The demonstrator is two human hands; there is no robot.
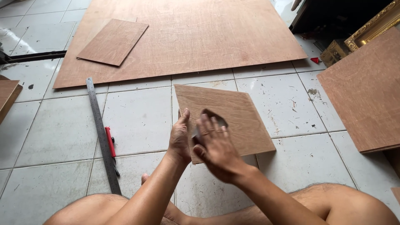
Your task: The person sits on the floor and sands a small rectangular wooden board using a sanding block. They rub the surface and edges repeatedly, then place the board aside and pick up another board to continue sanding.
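A big plywood sheet (183, 37) lies flat on the white tiled floor (137, 121) at the far side, its top edge cut off by the frame, with a small rectangular offcut (113, 41) resting on its left part. At the right, another plywood sheet (366, 91) runs out of the picture, and behind it sit gilded picture frames (371, 29), only partly in view. A further board edge (8, 93) pokes in at the far left.

In the middle, the plywood panel (233, 114) is held up off the tiles, tilted, its long axis running from near left to far right, with one corner pointing away toward the big sheet. The left hand (180, 139) grips its near left edge, thumb up along the side. The right hand (217, 146) is pressed against the panel's near face, fingers spread over something dark and grey (208, 125); motion blur hides what that is, and whether the fingers clasp it cannot be told.

A long steel ruler (102, 133) lies on the floor to the left, pointing near to far, with a red utility knife (110, 142) just beside it on its right. A small red scrap (315, 60) lies at the far right.
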